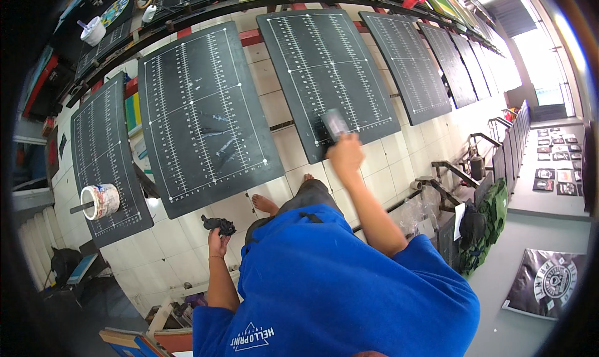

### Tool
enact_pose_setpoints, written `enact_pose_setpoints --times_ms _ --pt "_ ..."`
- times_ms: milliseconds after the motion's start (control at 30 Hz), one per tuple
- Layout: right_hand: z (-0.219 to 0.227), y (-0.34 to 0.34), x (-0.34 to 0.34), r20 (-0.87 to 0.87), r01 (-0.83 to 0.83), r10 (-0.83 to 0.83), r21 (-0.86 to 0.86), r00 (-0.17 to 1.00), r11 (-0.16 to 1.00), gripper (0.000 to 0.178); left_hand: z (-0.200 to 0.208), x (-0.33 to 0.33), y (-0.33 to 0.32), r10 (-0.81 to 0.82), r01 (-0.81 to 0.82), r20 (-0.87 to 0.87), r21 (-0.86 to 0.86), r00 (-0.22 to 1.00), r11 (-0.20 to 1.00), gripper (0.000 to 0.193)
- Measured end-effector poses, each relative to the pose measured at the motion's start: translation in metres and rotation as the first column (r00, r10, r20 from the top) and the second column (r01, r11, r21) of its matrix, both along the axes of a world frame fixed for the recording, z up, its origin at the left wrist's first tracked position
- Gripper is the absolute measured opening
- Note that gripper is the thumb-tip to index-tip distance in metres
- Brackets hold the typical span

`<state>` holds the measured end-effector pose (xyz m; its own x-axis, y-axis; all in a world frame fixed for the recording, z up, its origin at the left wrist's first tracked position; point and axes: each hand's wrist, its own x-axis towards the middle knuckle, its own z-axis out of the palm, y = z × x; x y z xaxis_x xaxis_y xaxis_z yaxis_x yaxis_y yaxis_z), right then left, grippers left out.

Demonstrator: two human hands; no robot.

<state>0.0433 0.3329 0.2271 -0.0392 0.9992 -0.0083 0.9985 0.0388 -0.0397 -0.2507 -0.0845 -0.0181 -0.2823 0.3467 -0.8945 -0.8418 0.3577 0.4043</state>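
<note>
My right hand (345, 156) grips a flat, translucent scraper (335, 124), slightly blurred. The blade is at the near left corner of a black printing pallet (324, 45) marked with white ruler lines, where a dark, shiny patch (320, 134) shows. I cannot tell whether the blade touches the surface. Low by my left side, my left hand (218, 243) is closed on a crumpled black cloth (218, 225), away from the pallets. To the left of the worked pallet lies another marked pallet (171, 126), with pale smears and glossy streaks across its middle and near half.
A paint-stained white tub (100, 201) with a flat stick stands on the leftmost pallet (112, 145). More pallets (409, 70) run off to the right. A metal rail (249, 4) crosses behind them, with a white cup (93, 31) at far left. Black metal brackets (458, 173) jut out at right.
</note>
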Motion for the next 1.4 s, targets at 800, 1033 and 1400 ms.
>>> enact_pose_setpoints --times_ms 800,1033,1400 --pt "0.008 0.096 0.021 -0.11 -0.512 0.515 0.058 0.85 0.857 0.036 0.026 0.092 -0.061 0.166 -0.18 -0.073 -0.272 0.983 0.945 0.024" --pt "0.057 0.142 0.052 -0.348 -0.52 0.455 -0.12 0.82 0.846 0.038 0.025 0.109 0.015 0.165 -0.171 -0.063 -0.107 0.984 0.979 0.029" --pt "0.019 0.3 -0.008 -0.077 -0.441 0.457 0.161 0.886 0.883 0.02 0.057 0.114 0.046 0.101 -0.125 -0.14 -0.17 0.985 0.977 0.025"
